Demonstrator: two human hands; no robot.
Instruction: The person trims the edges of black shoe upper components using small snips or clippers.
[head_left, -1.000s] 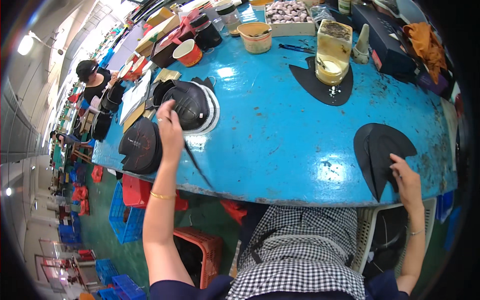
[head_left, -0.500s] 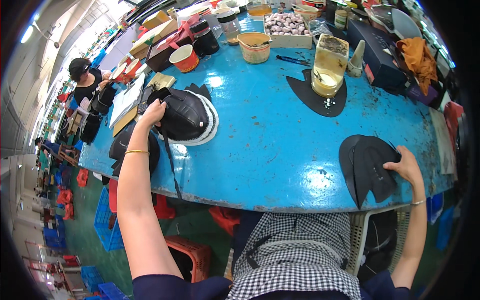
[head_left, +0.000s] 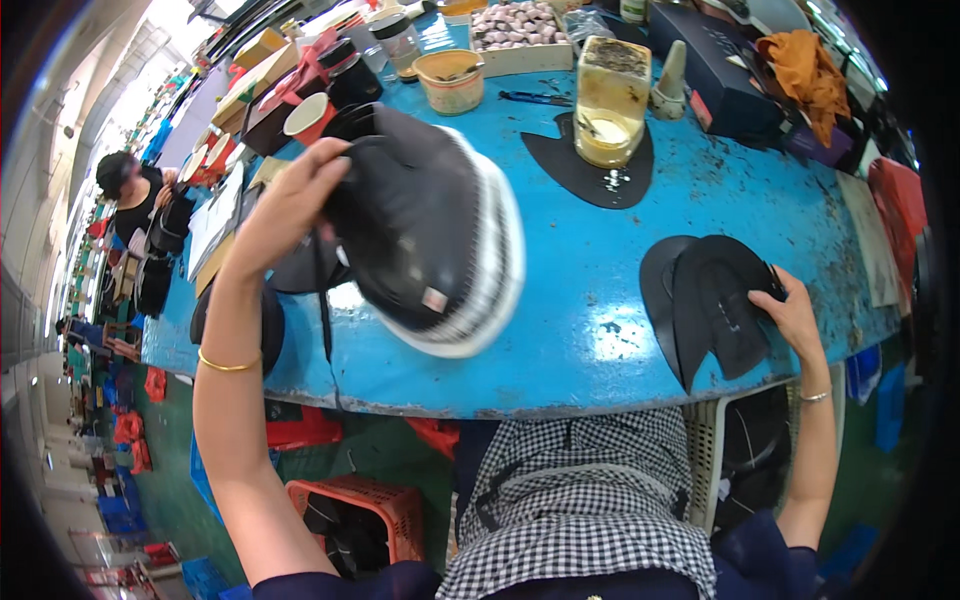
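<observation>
My left hand grips what looks like a black leather shoe upper with a fluffy white lower edge, raised above the table and blurred by motion. A thin black strap hangs down from it. My right hand is closed at the right edge of flat black cut pieces, which overlap on the table and have a notch at the near side. My thumb lies on top of them; the other fingers are partly hidden. More black pieces lie beside my left forearm.
On the blue table, a stained glue container stands on another flat black piece. Behind are a tub, a tray of pale lumps, jars and a dark box. A person works at far left.
My left hand has lifted the black upper and brought it right, nearer to me. My right hand stays at the flat pieces. The whole view has shifted slightly.
</observation>
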